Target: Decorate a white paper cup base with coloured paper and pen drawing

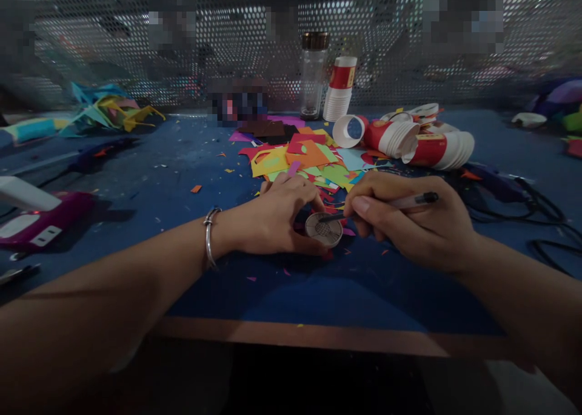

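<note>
My left hand (291, 215) is curled around an upturned paper cup (324, 230), thumb on the near side and fingers on the far side. Dark lines are drawn across its round, rimmed white base; most of its wall is hidden, with bits of red showing at the edge. My right hand (404, 218) grips a pen (411, 201) with a clear barrel and a black end. The pen's dark tip reaches over the cup's base and seems to touch it. Coloured paper pieces (291, 154) lie just beyond both hands.
Stacked paper cups (427, 148) lie on their sides behind my right hand, near a glue gun (495, 181) with a black cord. A glass bottle (313, 78) and an upright cup stack (340, 90) stand at the back by a perforated metal screen (254, 57). A magenta device (54, 221) sits left.
</note>
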The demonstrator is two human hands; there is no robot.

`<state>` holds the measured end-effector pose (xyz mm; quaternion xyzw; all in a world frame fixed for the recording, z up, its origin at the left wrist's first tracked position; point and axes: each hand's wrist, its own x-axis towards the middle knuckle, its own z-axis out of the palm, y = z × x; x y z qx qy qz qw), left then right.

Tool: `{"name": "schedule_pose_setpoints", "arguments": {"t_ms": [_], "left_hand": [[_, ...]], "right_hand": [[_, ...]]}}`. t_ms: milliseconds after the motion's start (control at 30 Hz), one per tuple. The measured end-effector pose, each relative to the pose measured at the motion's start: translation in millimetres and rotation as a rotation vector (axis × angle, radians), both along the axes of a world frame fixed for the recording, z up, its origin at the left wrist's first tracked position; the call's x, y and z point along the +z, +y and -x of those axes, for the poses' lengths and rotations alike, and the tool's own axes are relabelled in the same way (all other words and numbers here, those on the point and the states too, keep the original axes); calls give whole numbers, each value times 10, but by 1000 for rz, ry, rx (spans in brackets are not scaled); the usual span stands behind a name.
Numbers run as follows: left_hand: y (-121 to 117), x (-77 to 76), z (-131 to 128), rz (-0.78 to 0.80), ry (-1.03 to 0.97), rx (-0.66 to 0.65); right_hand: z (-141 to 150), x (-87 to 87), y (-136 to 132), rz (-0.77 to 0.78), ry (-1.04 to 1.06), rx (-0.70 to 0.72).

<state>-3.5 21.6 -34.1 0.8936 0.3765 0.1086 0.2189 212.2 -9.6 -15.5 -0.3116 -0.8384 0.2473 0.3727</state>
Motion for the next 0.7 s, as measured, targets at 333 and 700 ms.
{"name": "schedule_pose_setpoints", "arguments": {"t_ms": [333,700], "left_hand": [[-14,38,1,2,5,13],[-25,31,14,0,-10,26]], "right_hand": [[-8,-24,45,-4,5,-6],[-12,-26,44,-43,-30,-37]]}}
